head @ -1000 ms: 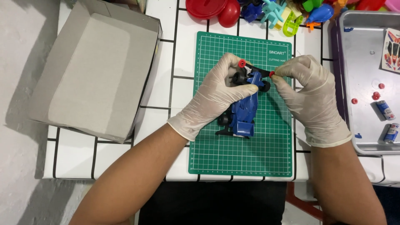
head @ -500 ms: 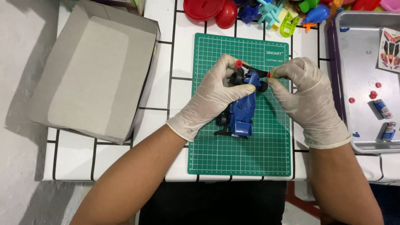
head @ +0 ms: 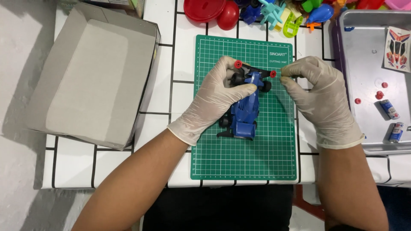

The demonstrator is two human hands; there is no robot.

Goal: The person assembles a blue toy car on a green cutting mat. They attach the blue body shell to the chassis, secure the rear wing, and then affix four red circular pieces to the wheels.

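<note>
A blue toy race car with black wheels lies on a green cutting mat, nose pointing away from me. My left hand, in a white glove, grips the car's front from the left side. Two small red rollers sit at the car's front corners. My right hand, also gloved, has its fingertips pinched together just right of the right-hand red roller, nearly touching it. Whether it holds a small part is hidden by the fingers.
An open grey cardboard box stands at the left. A metal tray at the right holds a sticker sheet, small red parts and two batteries. Colourful plastic toys lie along the far edge.
My right hand has drawn slightly away from the car's front right corner, leaving the red roller visible there. My left hand keeps the same hold on the car.
</note>
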